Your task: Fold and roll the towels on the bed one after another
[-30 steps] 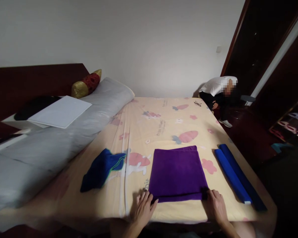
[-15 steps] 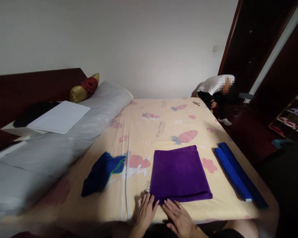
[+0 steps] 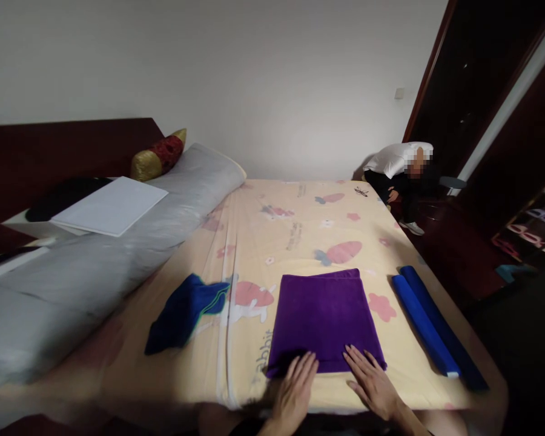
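A purple cloth (image 3: 324,318), folded into a rough square, lies flat on the bed in front of me. My left hand (image 3: 298,383) rests with outstretched fingers on its near edge, left of the middle. Flat on the same edge, further right, is my right hand (image 3: 371,383), its fingers extended and the thumb apart. Neither hand grips anything. Off to the left lies a crumpled dark blue cloth (image 3: 181,318) with a green edge. Two rolled cloths lie side by side on the right, a bright blue roll (image 3: 424,327) and a darker blue roll (image 3: 445,330).
The bed (image 3: 254,242) has a yellow patterned sheet. A long grey bedding bundle (image 3: 172,212) runs along the left, bearing a white board (image 3: 111,206) and a red-gold pillow (image 3: 158,156). Glasses (image 3: 361,192) lie at the far corner, near a bent-over seated person (image 3: 395,160).
Both hands have shifted right along the cloth's near edge and now lie further apart. The left hand has moved from the near left corner onto the cloth.
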Demonstrator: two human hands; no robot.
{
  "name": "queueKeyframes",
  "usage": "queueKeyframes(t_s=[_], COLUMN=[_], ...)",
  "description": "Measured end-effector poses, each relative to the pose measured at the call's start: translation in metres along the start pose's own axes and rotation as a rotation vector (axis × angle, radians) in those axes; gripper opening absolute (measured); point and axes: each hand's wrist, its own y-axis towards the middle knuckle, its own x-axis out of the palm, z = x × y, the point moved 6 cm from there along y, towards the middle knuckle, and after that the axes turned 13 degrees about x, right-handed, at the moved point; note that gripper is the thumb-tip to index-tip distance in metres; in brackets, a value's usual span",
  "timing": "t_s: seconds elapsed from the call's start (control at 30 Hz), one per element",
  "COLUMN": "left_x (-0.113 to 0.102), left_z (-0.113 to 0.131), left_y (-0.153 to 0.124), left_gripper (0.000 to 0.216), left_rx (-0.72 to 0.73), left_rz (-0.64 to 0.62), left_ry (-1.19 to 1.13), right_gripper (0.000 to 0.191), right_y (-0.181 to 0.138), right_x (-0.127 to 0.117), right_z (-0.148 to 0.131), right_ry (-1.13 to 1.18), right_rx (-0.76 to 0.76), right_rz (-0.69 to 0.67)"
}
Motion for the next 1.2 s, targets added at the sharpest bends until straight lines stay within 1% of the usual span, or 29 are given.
queueKeyframes(t_s=[0.03, 0.1, 0.17, 0.23, 0.33, 0.43, 0.5, 0.57, 0.63, 0.7, 0.77, 0.83, 0.9, 0.97, 1.0, 1.07, 1.13, 1.2], left_x=[-0.003, -0.008, -0.011, -0.014, -0.021, -0.031, -0.037, -0.042, -0.043, -0.039, -0.031, -0.019, -0.007, 0.002, 0.005, 0.007, 0.006, 0.003], left_z=[0.013, 0.03, 0.03, 0.017, -0.015, -0.04, -0.05, -0.056, -0.056, -0.053, -0.048, -0.044, -0.042, -0.044, -0.046, -0.052, -0.058, -0.065], left_y=[0.009, 0.021, 0.023, 0.014, -0.013, -0.042, -0.056, -0.063, -0.063, -0.058, -0.053, -0.051, -0.054, -0.061, -0.066, -0.076, -0.086, -0.092], left_gripper=[0.07, 0.075, 0.077, 0.075, 0.067, 0.061, 0.059, 0.057, 0.056, 0.054, 0.052, 0.049, 0.048, 0.052, 0.056, 0.063, 0.067, 0.07], left_rx=[0.068, 0.142, 0.15, 0.111, 0.064, 0.088, 0.098, 0.103, 0.103, 0.077, 0.024, -0.034, -0.074, -0.079, -0.064, -0.018, 0.029, 0.039], left_rz=[-0.019, -0.059, -0.089, -0.097, -0.084, -0.081, -0.074, -0.061, -0.045, -0.026, -0.008, 0.008, 0.017, 0.028, 0.034, 0.044, 0.048, 0.056], left_ry=[-0.056, -0.148, -0.189, -0.174, -0.085, 0.006, 0.058, 0.108, 0.148, 0.168, 0.18, 0.202, 0.23, 0.247, 0.249, 0.244, 0.229, 0.216], right_gripper=[0.063, 0.063, 0.063, 0.063, 0.063, 0.064, 0.065, 0.066, 0.068, 0.069, 0.066, 0.061, 0.059, 0.057, 0.057, 0.056, 0.056, 0.057], right_y=[0.001, 0.002, 0.0, -0.004, -0.015, -0.028, -0.036, -0.041, -0.044, -0.042, -0.036, -0.025, -0.013, -0.006, -0.005, -0.009, -0.019, -0.033], right_x=[0.001, 0.001, -0.001, -0.004, -0.01, -0.011, -0.01, -0.009, -0.011, -0.015, -0.017, -0.015, -0.01, -0.005, -0.003, 0.001, 0.004, 0.007], right_z=[-0.001, -0.002, 0.001, 0.008, 0.026, 0.046, 0.058, 0.067, 0.068, 0.06, 0.038, 0.005, -0.028, -0.047, -0.048, -0.036, -0.011, 0.02], right_ry=[-0.003, -0.007, -0.007, -0.003, -0.033, -0.094, -0.125, -0.145, -0.157, -0.153, -0.126, -0.072, -0.003, 0.062, 0.086, 0.114, 0.123, 0.116], right_rx=[-0.001, -0.006, -0.007, 0.006, 0.046, 0.067, 0.064, 0.063, 0.096, 0.158, 0.19, 0.124, 0.008, -0.066, -0.077, -0.065, -0.034, 0.011], right_rz=[-0.003, -0.021, -0.042, -0.043, -0.016, 0.021, 0.046, 0.085, 0.155, 0.23, 0.252, 0.192, 0.072, -0.045, -0.093, -0.163, -0.2, -0.194])
